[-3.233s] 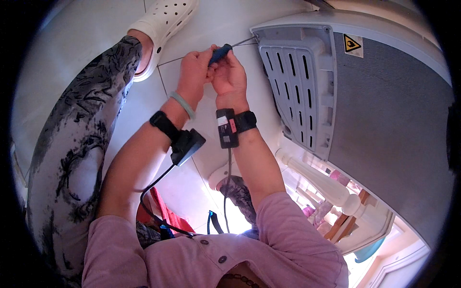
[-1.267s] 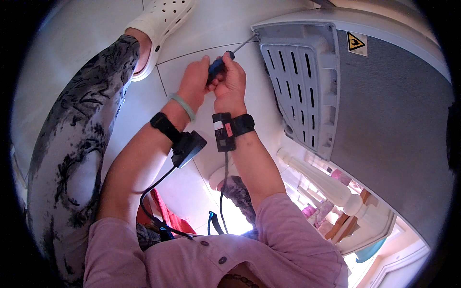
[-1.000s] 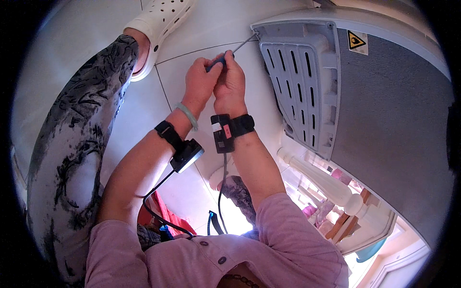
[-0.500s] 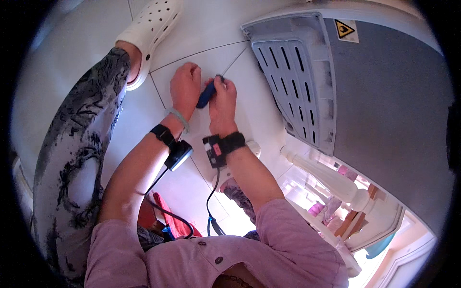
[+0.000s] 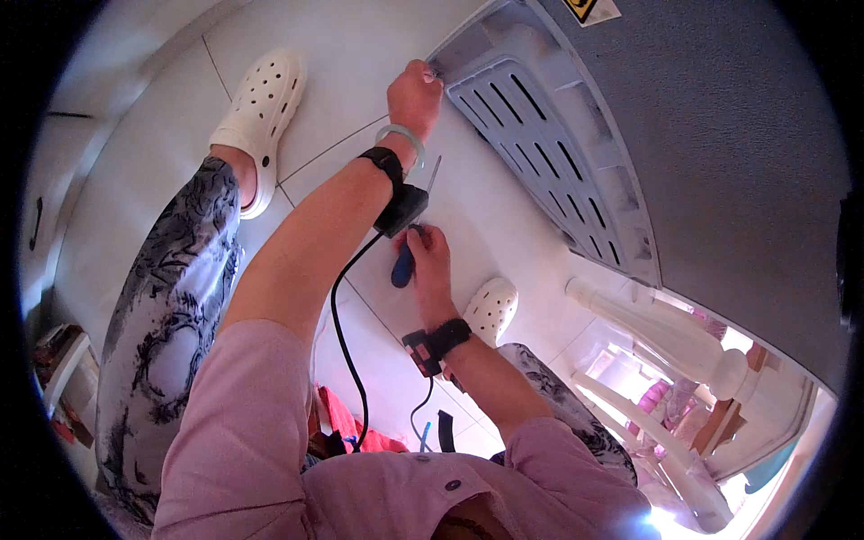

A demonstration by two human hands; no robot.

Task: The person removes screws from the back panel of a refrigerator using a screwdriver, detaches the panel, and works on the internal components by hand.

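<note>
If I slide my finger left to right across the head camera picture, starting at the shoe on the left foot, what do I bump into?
White left shoe → right hand holding a blue-handled screwdriver → white right shoe → white turned post → teal thing, too unclear to name.

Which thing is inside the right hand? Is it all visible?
The right hand holds a screwdriver. Parts of its blue handle and shaft show; what the hand covers cannot be seen.
</note>
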